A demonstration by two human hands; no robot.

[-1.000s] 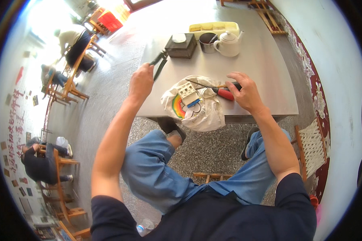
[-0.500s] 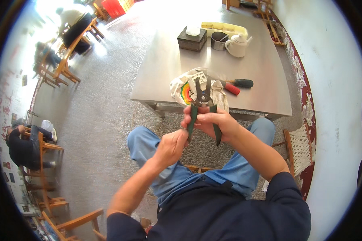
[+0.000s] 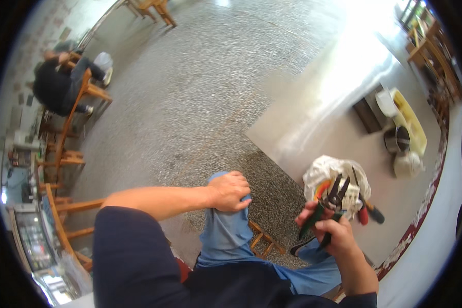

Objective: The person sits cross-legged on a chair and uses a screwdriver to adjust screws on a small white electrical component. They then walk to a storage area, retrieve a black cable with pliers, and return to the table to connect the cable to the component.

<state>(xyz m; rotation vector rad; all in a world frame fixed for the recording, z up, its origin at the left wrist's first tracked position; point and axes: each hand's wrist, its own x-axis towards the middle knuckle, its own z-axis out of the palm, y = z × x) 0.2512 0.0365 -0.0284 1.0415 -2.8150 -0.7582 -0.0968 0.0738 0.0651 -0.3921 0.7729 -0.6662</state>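
My right hand (image 3: 339, 237) grips a pair of wire strippers (image 3: 334, 201) with dark green handles and black jaws, held apart over the near edge of the table. Behind the jaws lies a crumpled white bag (image 3: 321, 168) with a rainbow print. A white slotted piece (image 3: 351, 197), perhaps an electrical fitting, sits on it. Beside the bag are a red-handled tool (image 3: 363, 215) and a black-handled one (image 3: 376, 214), partly hidden. My left hand (image 3: 229, 192) is over my left knee with its fingers curled; whatever is in them, if anything, is hidden.
The metal table (image 3: 292, 138) carries a dark tissue box (image 3: 367, 115), a metal cup (image 3: 395, 139), a white teapot (image 3: 407, 164) and a yellow tray (image 3: 413, 120). A seated person (image 3: 61, 84) is at the far left. A wooden chair (image 3: 66, 231) stands left of me; a wall borders the right.
My view has swung left, so the table now appears at the right. My left hand has left the wire strippers and moved onto my knee. The right hand still holds them.
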